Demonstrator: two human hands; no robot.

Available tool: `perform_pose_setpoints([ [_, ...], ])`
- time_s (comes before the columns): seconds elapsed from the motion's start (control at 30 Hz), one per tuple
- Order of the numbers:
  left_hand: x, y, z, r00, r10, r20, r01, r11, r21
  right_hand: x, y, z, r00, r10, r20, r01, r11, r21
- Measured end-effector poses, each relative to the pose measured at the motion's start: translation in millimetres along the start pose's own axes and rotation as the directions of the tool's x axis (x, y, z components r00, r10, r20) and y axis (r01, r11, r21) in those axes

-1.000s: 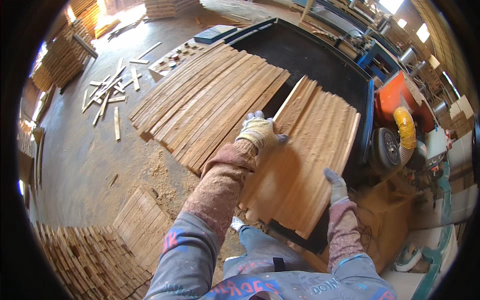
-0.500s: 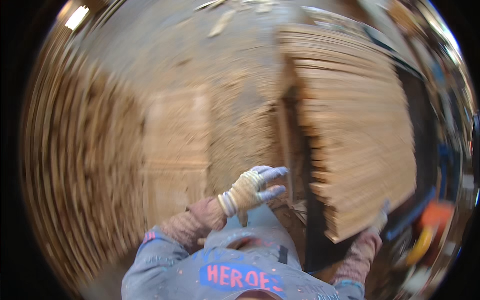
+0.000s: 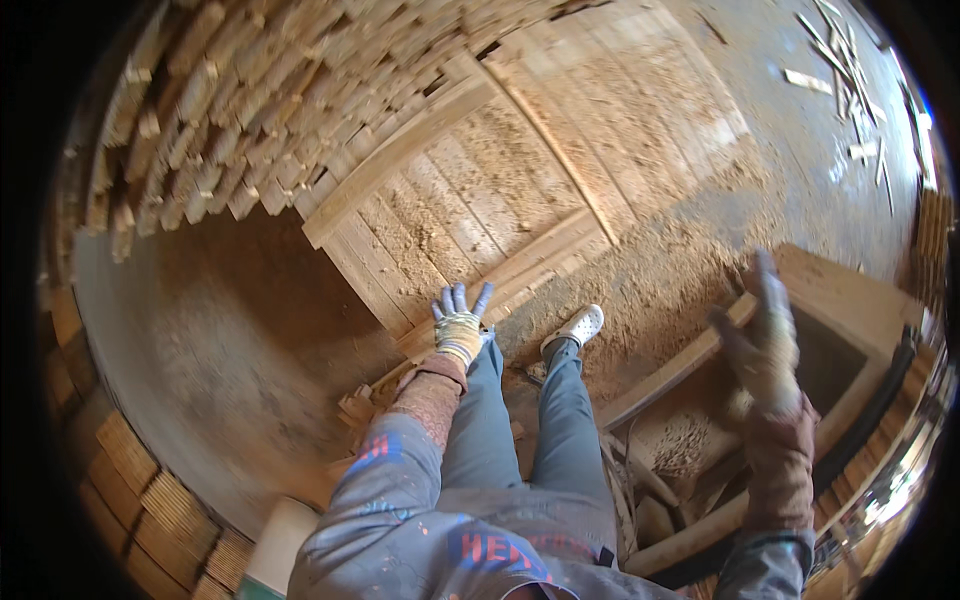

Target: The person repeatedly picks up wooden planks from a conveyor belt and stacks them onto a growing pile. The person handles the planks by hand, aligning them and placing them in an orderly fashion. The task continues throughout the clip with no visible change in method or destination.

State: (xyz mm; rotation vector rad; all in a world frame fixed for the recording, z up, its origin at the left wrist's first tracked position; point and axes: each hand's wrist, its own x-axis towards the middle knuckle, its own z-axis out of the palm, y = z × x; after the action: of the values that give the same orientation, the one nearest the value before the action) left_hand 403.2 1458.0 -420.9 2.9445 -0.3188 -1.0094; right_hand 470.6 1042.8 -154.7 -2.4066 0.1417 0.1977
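My left hand (image 3: 460, 325), in a pale knit glove with grey-violet fingers, hangs in front of my left leg. Its fingers are spread and it holds nothing. Just beyond it lies a low wooden platform (image 3: 440, 210) of planks, strewn with shavings; whether the fingertips touch its near edge I cannot tell. My right hand (image 3: 768, 345), gloved alike and a little blurred, is raised with its fingers apart and nothing in them. Below it is an open-topped wooden frame (image 3: 665, 378) with a hollow inside, where wood shavings (image 3: 683, 445) have gathered.
Stacked boards (image 3: 220, 110) rise at the far left, their ends toward me. Bundled boards (image 3: 175, 510) lie at the lower left. Sawdust (image 3: 650, 275) covers the floor by my white shoe (image 3: 584, 324). Scattered wood strips (image 3: 845, 75) lie at the far right.
My view has swung to the left toward the board stacks. My right hand has come away from the boards at the right and is now raised. My left hand's fingers have spread.
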Motion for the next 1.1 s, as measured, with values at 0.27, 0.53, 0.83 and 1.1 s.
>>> perform_pose_setpoints([
  [0.27,-3,-66,29,0.994,-0.004,-0.107,-0.03,0.949,-0.314,233,-112,376,0.693,-0.514,0.506,0.714,0.586,-0.382],
  [0.53,-189,-157,52,0.767,-0.638,0.069,0.235,0.179,-0.955,310,-171,511,0.759,-0.317,0.569,0.641,0.515,-0.569],
  [0.83,-46,-164,59,0.482,-0.876,0.012,0.124,0.054,-0.991,190,-6,375,0.942,0.155,0.296,-0.039,0.931,-0.364],
  [1.1,29,-187,78,0.439,-0.879,0.186,0.061,-0.177,-0.982,253,92,385,0.923,0.213,0.32,-0.351,0.808,0.474],
])
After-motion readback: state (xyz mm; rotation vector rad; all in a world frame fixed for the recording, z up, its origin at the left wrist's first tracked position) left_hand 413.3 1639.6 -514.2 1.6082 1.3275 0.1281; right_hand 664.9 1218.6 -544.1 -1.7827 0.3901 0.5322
